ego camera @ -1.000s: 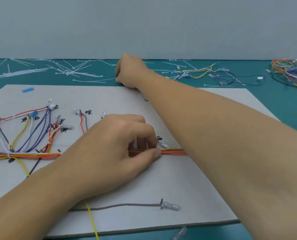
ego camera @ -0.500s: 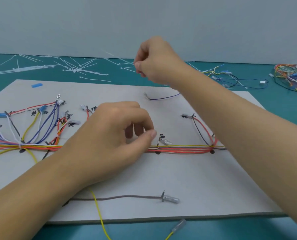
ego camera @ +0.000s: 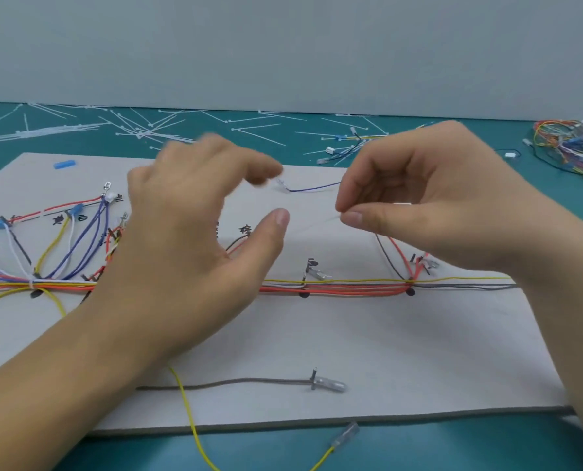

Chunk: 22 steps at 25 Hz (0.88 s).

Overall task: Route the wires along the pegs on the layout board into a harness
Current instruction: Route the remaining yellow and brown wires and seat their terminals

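Right hand [ego camera: 419, 205] back from desk [ego camera: 89, 144] far edge, grip pinching cable tie [ego camera: 327, 219] (faint); left hand [ego camera: 188, 239] off bundle [ego camera: 344, 287], fingers spread; tie-off likely next.

Teal table [ego camera: 453, 447] under layout board [ego camera: 385, 341], scattered cable ties [ego camera: 140, 132], tangled wire bundle [ego camera: 569, 144].

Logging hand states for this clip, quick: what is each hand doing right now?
Left hand: open, fingers spread above the board, holding nothing.
Right hand: thumb and forefinger pinch a thin white cable tie, faint here.
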Available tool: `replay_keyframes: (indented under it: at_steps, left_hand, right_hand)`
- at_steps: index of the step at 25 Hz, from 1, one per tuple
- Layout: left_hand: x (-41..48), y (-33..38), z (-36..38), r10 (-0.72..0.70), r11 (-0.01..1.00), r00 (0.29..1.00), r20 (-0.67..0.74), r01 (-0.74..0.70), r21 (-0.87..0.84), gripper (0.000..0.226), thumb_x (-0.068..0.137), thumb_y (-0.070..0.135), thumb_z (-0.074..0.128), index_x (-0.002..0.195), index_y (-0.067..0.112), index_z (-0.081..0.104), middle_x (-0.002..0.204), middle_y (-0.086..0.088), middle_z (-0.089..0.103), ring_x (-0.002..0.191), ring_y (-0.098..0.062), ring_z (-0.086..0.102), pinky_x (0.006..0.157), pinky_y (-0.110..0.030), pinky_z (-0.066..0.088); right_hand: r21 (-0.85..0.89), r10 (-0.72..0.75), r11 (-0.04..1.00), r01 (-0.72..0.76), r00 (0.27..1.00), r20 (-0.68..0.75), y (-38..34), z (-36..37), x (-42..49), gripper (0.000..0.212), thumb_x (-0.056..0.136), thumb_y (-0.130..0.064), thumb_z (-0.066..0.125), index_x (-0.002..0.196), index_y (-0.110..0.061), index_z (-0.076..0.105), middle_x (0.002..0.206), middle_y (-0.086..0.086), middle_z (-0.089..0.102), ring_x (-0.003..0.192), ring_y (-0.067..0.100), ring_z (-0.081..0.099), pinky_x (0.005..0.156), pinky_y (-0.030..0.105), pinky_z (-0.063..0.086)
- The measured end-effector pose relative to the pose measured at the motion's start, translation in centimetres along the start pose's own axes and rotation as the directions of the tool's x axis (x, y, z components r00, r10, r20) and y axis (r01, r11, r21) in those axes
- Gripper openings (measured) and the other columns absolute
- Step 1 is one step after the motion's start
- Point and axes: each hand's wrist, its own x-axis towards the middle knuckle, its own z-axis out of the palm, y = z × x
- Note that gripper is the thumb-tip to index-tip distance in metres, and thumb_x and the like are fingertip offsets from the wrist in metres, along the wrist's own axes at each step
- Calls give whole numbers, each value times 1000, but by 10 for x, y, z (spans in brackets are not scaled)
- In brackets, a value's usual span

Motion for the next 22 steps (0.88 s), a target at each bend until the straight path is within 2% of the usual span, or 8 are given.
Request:
replay_keyframes:
  at_steps: [2, 4, 8, 11, 14, 17, 20, 22]
  left_hand:
    - [-2, 0, 0, 42, 998, 995, 86, -39, -39, 8, 90, 29, 68, 98, 28, 70, 86, 19, 66, 85, -4, 61, 88, -52, 43]
    - [-3, 1, 0, 67, 997, 988, 137, -63, -34, 5, 91, 27, 67, 88, 30, 70, 77, 16, 66, 76, -6, 61, 86, -46, 38]
    - [-1, 1, -2, 49, 998, 987, 152, -55, 30, 10, 89, 30, 67, 79, 30, 68, 71, 19, 65, 74, -7, 58, 83, -43, 29]
    - [-2, 6, -5, 57, 991, 990, 128, -72, 114, 13, 88, 33, 68, 75, 33, 66, 79, 17, 63, 80, -13, 53, 80, -40, 22]
    - [-4, 13, -3, 52, 998, 992, 112, -57, 41, 11, 89, 31, 68, 78, 32, 68, 88, 13, 60, 84, -14, 54, 81, -46, 33]
    - [-7, 14, -1, -5, 996, 994, 109, 15, -88, 11, 92, 27, 64, 81, 25, 66, 77, 16, 59, 79, -8, 57, 77, -60, 44]
    - [-10, 15, 0, -54, 990, 991, 125, 70, -122, 14, 93, 30, 61, 81, 24, 66, 73, 17, 63, 77, -8, 61, 77, -59, 46]
    - [-10, 15, 1, -85, 983, 986, 142, 106, -147, 15, 92, 32, 61, 80, 24, 66, 73, 17, 66, 77, -9, 63, 77, -52, 46]
  right_hand:
    - [-11, -56, 998, 55, 998, -29, -2, 4, -1, 9, 83, -14, 75, 88, -21, 74, 81, -3, 74, 79, 21, 73, 73, 45, 60]
    - [-8, -83, 997, 83, 994, -71, -4, 12, -1, 10, 84, -12, 74, 89, -20, 73, 81, -5, 73, 79, 19, 72, 73, 43, 60]
    - [73, -71, 994, 85, 983, -172, -5, 24, 1, 13, 85, -7, 73, 91, -18, 72, 81, -6, 72, 79, 17, 72, 71, 41, 61]
    - [192, -36, 978, 76, 978, -203, -6, 32, 2, 11, 85, -7, 75, 91, -15, 72, 80, -3, 73, 74, 16, 71, 68, 37, 60]
    - [370, 40, 929, 25, 985, -168, -8, 34, 3, 13, 80, -6, 76, 91, -11, 72, 76, 2, 74, 70, 19, 71, 67, 34, 59]
    - [513, 114, 857, -44, 988, -105, -8, 33, 4, 22, 78, -4, 76, 99, -9, 71, 74, 5, 75, 67, 22, 70, 66, 34, 56]
    - [513, 106, 857, -38, 989, -104, -9, 35, 3, 22, 77, -3, 76, 98, -9, 72, 71, 4, 74, 63, 19, 68, 66, 32, 56]
    - [516, 112, 855, -44, 989, -100, -10, 37, 3, 20, 77, -3, 76, 95, -8, 73, 70, 4, 73, 60, 17, 66, 65, 32, 55]
